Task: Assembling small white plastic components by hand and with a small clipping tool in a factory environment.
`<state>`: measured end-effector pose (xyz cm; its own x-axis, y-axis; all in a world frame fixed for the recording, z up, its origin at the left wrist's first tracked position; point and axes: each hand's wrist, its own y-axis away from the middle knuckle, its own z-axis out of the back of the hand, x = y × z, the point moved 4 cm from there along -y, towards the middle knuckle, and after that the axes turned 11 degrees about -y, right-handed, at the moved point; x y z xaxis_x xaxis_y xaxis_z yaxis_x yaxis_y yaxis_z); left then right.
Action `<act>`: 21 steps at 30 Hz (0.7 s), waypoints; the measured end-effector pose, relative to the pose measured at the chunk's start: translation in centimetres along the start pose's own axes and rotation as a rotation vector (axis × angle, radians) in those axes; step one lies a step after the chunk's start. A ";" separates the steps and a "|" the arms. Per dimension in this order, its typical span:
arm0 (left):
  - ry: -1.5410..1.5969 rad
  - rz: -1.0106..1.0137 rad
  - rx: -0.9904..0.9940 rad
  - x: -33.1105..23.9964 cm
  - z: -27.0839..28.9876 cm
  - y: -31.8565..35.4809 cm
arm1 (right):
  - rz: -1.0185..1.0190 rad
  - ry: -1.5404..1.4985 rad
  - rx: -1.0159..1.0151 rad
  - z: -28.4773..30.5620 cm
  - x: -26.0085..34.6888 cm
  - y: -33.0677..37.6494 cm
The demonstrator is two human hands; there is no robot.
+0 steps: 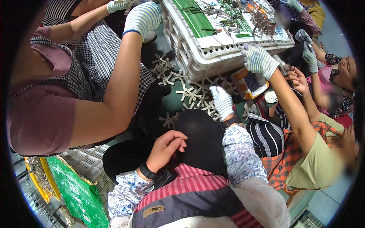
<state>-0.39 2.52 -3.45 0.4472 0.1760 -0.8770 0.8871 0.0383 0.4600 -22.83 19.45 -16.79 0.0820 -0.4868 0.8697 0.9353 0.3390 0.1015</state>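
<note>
My bare left hand (167, 148) is at my dark-clothed left thigh, fingers curled in and thumb folded over, with nothing visible in it. A white-and-blue striped glove covers my right hand (221, 102). It is beyond my right knee, just over a pile of pale star-shaped pieces (194, 93) on the green floor. Its fingers are bent together, and whatever they may hold is hidden. More star-shaped pieces (162, 68) lie to the left, beside the crate.
An upturned white plastic crate (205, 57) ahead bears a green-and-white sheet (194, 19) and many small metal parts (264, 22). A yellow-and-white box (247, 93) stands right of the pile. Gloved co-workers sit close on both sides. Behind my left are another crate (89, 167) and green sacking (76, 190).
</note>
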 end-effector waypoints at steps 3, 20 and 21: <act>0.070 0.005 -0.007 0.4 0.0 -0.4 | -0.038 0.222 0.167 -3.6 -8.3 -0.8; 0.135 0.030 -0.019 -0.3 0.1 -0.3 | -0.050 0.723 0.517 -8.3 -6.4 -2.0; 0.129 0.027 -0.013 -0.4 0.0 -0.3 | -0.053 0.694 0.457 -7.7 -5.8 -1.9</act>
<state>-0.84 2.44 -3.25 0.4513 0.3025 -0.8395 0.8731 0.0449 0.4855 -22.45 15.44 -25.77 0.3754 -0.8462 0.3783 0.7242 0.5225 0.4501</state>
